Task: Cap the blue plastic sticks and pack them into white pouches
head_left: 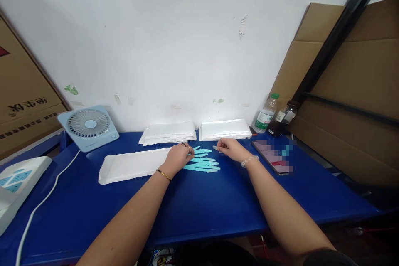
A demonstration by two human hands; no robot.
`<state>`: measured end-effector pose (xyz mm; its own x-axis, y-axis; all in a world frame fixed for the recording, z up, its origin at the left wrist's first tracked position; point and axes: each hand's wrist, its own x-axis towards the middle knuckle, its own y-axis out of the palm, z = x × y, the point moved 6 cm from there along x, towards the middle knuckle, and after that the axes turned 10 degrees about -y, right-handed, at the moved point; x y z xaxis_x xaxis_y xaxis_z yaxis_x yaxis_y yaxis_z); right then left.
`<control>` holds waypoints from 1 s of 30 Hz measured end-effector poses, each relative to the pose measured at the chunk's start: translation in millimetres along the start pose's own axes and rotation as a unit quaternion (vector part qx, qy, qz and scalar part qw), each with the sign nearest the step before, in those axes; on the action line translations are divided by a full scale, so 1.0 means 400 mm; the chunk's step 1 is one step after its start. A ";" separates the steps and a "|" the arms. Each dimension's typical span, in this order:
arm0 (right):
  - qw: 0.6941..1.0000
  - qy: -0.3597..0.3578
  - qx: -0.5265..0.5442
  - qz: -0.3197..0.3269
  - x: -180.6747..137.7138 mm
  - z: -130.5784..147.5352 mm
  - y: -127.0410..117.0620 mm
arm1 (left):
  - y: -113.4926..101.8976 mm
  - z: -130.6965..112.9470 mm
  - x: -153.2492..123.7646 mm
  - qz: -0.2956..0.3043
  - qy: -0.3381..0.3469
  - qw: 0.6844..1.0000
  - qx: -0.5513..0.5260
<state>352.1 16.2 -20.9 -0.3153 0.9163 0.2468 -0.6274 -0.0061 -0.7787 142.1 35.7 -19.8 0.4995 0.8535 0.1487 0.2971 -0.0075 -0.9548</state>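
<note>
Several slim turquoise sticks shaped like eyebrow razors (pixel 204 165) lie fanned out on the blue table (pixel 205 208). My left hand (pixel 180 158) is closed at their left ends, its thumb and fingers pinching a razor, though the grip is partly hidden. Under that hand and forearm, a long white padded sleeve (pixel 134 164) lies flat, its right end covered. Just right of the razors, my right hand (pixel 229 149) pinches a small, pale, translucent piece (pixel 215 148) between thumb and fingertips; it looks like a clear cap, too small to be sure.
Two stacks of white packets, a left stack (pixel 170 132) and a right stack (pixel 224 129), sit against the wall. A blue fan (pixel 90 126) and a white power strip (pixel 23 187) stand left. On the right are a phone (pixel 269 158), a water bottle (pixel 264 116) and a dark bottle (pixel 282 120).
</note>
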 end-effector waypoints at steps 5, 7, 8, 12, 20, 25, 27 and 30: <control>0.999 -0.010 0.009 0.035 -0.001 0.024 0.014 | 0.001 0.004 0.006 0.011 -0.015 1.000 -0.005; 0.999 -0.014 0.004 0.037 -0.002 0.031 0.011 | 0.003 0.004 0.003 0.023 -0.025 0.999 -0.017; 0.999 -0.015 0.005 0.034 -0.002 0.033 0.008 | 0.003 0.004 0.001 0.026 -0.027 0.999 -0.023; 0.998 -0.025 0.051 -0.005 -0.003 0.034 -0.007 | -0.009 0.009 -0.008 0.005 -0.045 0.996 -0.081; 0.967 -0.033 0.223 -0.117 0.001 0.025 -0.039 | -0.029 -0.008 -0.021 0.012 -0.024 0.971 -0.236; 0.960 -0.028 0.250 -0.121 0.002 0.019 -0.038 | -0.028 -0.008 -0.021 0.023 -0.025 0.972 -0.231; 0.958 -0.030 0.259 -0.115 0.002 0.018 -0.034 | -0.029 -0.009 -0.021 0.022 -0.020 0.972 -0.232; 0.956 -0.032 0.270 -0.108 0.002 0.022 -0.029 | -0.030 -0.014 -0.021 0.021 -0.013 0.972 -0.235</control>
<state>352.9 13.6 -6.6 -0.1688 0.8934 0.4163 -0.9537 -0.0413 -0.2980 138.6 25.7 -8.2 0.5006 0.8600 0.0992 0.6183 -0.2750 -0.7363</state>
